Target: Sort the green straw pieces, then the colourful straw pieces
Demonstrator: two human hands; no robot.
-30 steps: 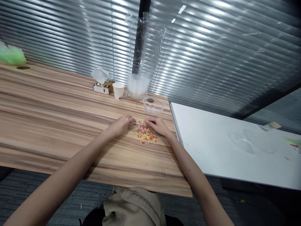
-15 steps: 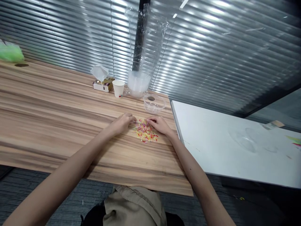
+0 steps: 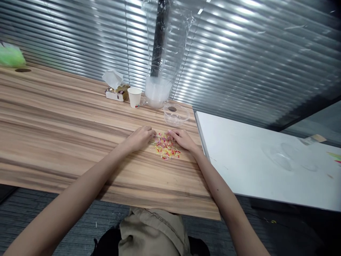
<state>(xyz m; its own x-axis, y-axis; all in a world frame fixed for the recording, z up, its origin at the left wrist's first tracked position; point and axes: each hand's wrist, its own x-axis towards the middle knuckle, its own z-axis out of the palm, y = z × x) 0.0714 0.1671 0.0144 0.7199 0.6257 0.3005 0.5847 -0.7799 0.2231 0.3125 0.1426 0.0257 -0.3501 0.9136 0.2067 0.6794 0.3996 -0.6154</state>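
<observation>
A small heap of tiny pieces [image 3: 165, 147] in red, yellow and pink lies on the wooden table [image 3: 66, 117]. My left hand [image 3: 140, 137] rests at the heap's left edge, fingers curled and pinched at its far corner. My right hand [image 3: 182, 138] sits at the heap's right edge, fingers bent down onto the pieces. What either pinch holds is too small to make out. A clear plastic bowl [image 3: 176, 114] stands just beyond my right hand.
Further back stand a paper cup [image 3: 134, 97], a tissue box [image 3: 116, 91] and a stack of clear cups in a tall plastic sleeve [image 3: 158, 90]. A white table [image 3: 266, 160] adjoins on the right. Window blinds run behind. A green object [image 3: 10, 57] sits far left.
Both hands stay at the heap with barely any shift; only the camera has tilted slightly, so everything sits a little higher in view.
</observation>
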